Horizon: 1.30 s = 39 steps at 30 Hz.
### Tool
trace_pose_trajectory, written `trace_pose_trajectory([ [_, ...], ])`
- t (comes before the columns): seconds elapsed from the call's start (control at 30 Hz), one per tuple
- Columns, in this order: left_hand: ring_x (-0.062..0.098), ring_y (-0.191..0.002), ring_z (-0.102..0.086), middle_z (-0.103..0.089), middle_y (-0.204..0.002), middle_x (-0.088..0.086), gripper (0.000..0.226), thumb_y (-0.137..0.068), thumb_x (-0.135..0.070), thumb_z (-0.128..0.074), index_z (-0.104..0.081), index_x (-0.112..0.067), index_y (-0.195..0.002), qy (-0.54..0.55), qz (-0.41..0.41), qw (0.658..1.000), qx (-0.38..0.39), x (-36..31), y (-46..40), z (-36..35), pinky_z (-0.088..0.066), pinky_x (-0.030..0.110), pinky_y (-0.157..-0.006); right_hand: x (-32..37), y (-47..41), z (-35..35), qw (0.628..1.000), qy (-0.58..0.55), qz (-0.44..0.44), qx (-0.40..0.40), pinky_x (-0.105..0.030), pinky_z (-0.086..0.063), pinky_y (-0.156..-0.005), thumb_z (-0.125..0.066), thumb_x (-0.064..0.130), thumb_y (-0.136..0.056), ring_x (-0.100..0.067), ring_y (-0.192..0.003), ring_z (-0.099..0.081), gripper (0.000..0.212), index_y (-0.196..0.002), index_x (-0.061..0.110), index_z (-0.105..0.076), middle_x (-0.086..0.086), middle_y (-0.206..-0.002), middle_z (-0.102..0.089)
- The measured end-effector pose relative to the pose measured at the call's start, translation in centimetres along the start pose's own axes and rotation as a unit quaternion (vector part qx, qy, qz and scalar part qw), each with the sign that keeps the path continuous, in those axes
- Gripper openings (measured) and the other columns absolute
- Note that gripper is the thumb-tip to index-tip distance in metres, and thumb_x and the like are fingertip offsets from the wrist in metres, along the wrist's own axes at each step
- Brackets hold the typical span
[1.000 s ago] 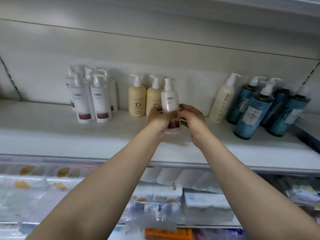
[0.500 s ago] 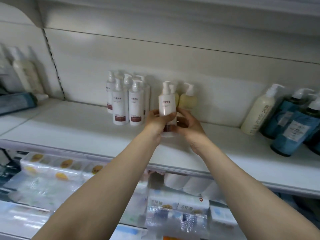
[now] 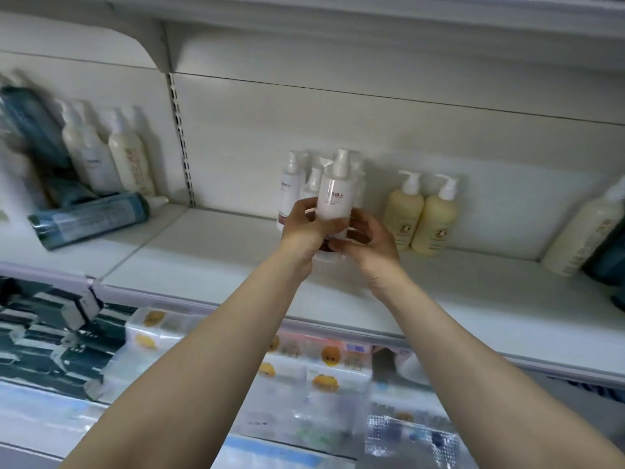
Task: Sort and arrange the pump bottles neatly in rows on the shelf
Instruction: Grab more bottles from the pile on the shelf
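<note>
- Both hands were up at the shelf (image 3: 216,252), wrapped around one white pump bottle (image 3: 334,194) between them.
- The left hand (image 3: 304,228) had its fingers curled round the bottle's left side, thumb across the front.
- The right hand (image 3: 370,238) gripped the lower right side, fingers curled under near the base.
- The bottle stood upright, pump on top, with its dark lower band mostly hidden by the hands. Couldn't tell if its base was on the shelf or just above it.
- Right behind the hands sat a small bunch of matching white bottles (image 3: 291,191) against the back panel.
- Just off to the right of the right hand stood two cream-yellow pump bottles (image 3: 421,214) side by side.
- Way out left of the left hand, pretty blurry, a teal bottle (image 3: 88,220) was lying on its side with some pale bottles (image 3: 108,154) upright behind it.
</note>
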<state>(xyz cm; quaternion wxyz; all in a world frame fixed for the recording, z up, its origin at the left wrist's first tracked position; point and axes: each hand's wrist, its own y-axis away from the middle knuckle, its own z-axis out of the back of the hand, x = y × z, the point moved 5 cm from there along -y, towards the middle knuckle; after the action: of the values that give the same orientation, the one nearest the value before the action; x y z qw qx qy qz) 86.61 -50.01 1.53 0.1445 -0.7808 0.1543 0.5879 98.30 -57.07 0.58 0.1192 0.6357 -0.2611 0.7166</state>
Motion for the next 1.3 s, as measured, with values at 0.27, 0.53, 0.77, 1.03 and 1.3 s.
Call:
trace_pose_trajectory([
  [0.27, 0.030, -0.091, -0.071, -0.069, -0.113, 0.015, 0.056, -0.075, 0.002, -0.080, -0.054, -0.014, -0.123, 0.005, 0.020, 1.000, 0.018, -0.8, -1.0, 6.4, -0.059, 0.039, -0.068, -0.2, 0.5, -6.7, 0.999, 0.025, 0.008, -0.037, -0.028, -0.061, -0.080, -0.084, 0.000, -0.072, -0.008, -0.092, -0.072, 0.055, -0.120, 0.020, -0.066, 0.003, -0.103, -0.075],
  [0.53, 0.032, -0.099, -0.069, -0.067, -0.117, 0.013, 0.057, -0.077, 0.001, -0.080, -0.053, -0.017, -0.125, -0.028, 0.042, 0.999, 0.017, -0.1, -4.4, 10.2, -0.062, 0.041, -0.066, -1.2, -0.4, -7.9, 0.991, 0.071, -0.011, -0.116, -0.040, -0.058, -0.094, -0.076, 0.008, -0.082, -0.018, -0.102, -0.069, 0.039, -0.108, 0.037, -0.066, 0.007, -0.112, -0.068],
  [0.77, 0.023, -0.095, -0.064, -0.064, -0.121, 0.012, 0.059, -0.084, 0.001, -0.074, -0.048, -0.012, -0.135, -0.045, 0.041, 0.997, 0.049, 0.8, -7.1, 10.6, -0.054, 0.022, -0.053, -1.7, 0.5, -8.1, 0.982, 0.059, -0.035, -0.175, -0.034, -0.058, -0.090, -0.073, 0.002, -0.086, -0.024, -0.102, -0.071, 0.030, -0.107, 0.023, -0.067, -0.005, -0.117, -0.069],
  [1.03, 0.027, -0.109, -0.064, -0.062, -0.127, 0.012, 0.069, -0.083, -0.008, -0.077, -0.045, -0.015, -0.143, -0.104, 0.057, 0.990, 0.073, 1.2, -8.0, 10.7, -0.055, 0.033, -0.080, -2.4, 1.8, -9.0, 0.975, 0.033, -0.085, -0.205, -0.033, -0.055, -0.082, -0.068, 0.002, -0.091, -0.011, -0.085, -0.063, 0.028, -0.116, 0.015, -0.065, 0.003, -0.097, -0.066],
  [1.3, 0.017, -0.100, -0.057, -0.061, -0.114, 0.000, 0.073, -0.088, -0.025, -0.075, -0.037, -0.006, -0.147, -0.105, 0.115, 0.988, 0.017, 0.7, -3.6, 12.6, -0.037, 0.030, -0.101, -2.6, 3.5, -10.2, 0.973, 0.016, -0.148, -0.177, -0.039, -0.056, -0.079, -0.067, 0.015, -0.092, -0.022, -0.098, -0.065, 0.025, -0.116, 0.018, -0.064, -0.003, -0.109, -0.069],
])
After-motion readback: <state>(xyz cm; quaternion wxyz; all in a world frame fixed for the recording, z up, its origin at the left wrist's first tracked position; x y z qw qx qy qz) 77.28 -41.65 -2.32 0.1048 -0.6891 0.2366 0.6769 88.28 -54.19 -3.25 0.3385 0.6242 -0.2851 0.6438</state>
